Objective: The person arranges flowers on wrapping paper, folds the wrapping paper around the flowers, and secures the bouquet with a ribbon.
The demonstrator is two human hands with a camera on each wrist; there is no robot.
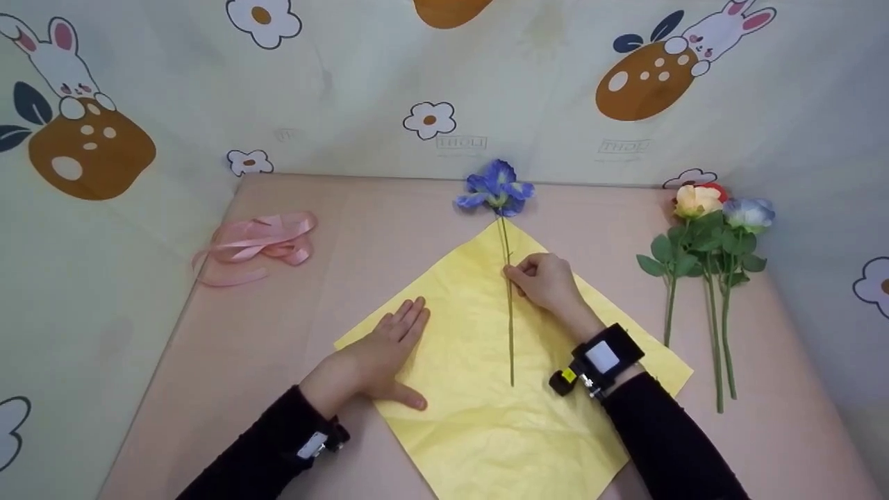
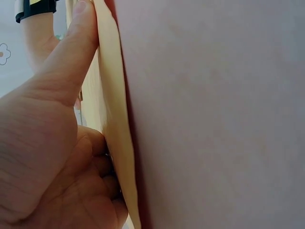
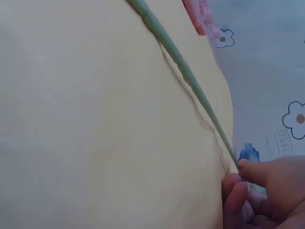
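A blue artificial flower lies on a yellow sheet of wrapping paper, its head past the paper's top corner. My right hand pinches the long green stem between thumb and fingertips; the right wrist view shows the same stem running to the fingers. On the paper's left edge rests my left hand, fingers extended and thumb spread apart. In the left wrist view the left hand's thumb touches the paper along its edge.
Loosely looped pink ribbon lies at the table's back left. On the right are several artificial flowers: a cream rose, a red bloom mostly hidden, and a pale blue rose. A patterned cloth hangs behind the pink table.
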